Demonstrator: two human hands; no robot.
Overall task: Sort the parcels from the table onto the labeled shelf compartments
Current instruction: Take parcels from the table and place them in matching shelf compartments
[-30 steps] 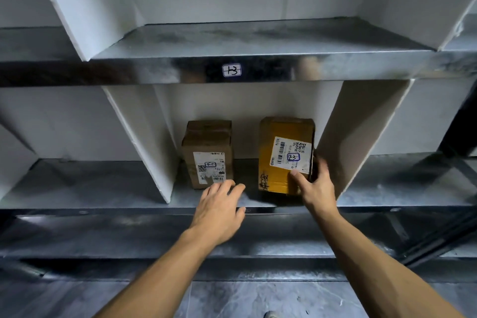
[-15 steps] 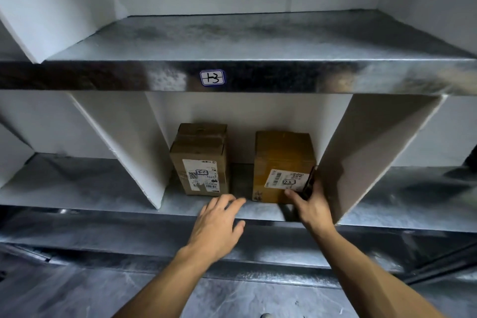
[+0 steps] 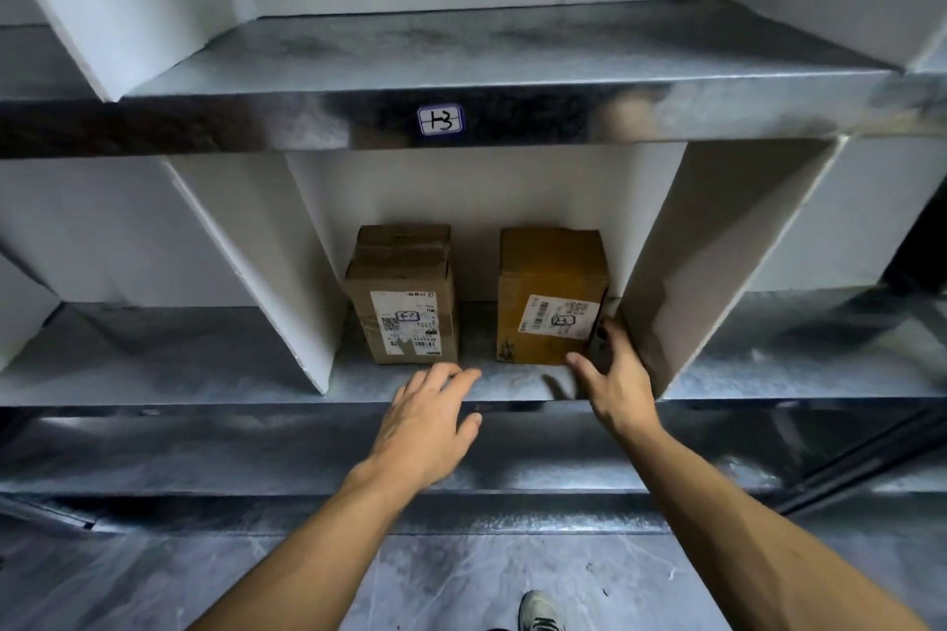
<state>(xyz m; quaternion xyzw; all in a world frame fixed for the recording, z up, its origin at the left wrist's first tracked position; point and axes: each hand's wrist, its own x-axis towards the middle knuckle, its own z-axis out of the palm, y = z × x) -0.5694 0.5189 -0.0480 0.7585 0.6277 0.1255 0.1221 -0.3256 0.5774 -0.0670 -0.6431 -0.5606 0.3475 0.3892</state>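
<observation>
Bare forearms (image 3: pixel 317 553), one grey sneaker (image 3: pixel 538 612)

In the middle compartment (image 3: pixel 476 200), below the shelf label (image 3: pixel 439 119), the left parcel (image 3: pixel 405 302) and right parcel (image 3: pixel 551 292) stand side by side, apart. The left hand (image 3: pixel 425 425) hovers before the left parcel. The right hand (image 3: pixel 615 384) is at the right parcel's front right corner, beside the right divider (image 3: pixel 707 261).
</observation>
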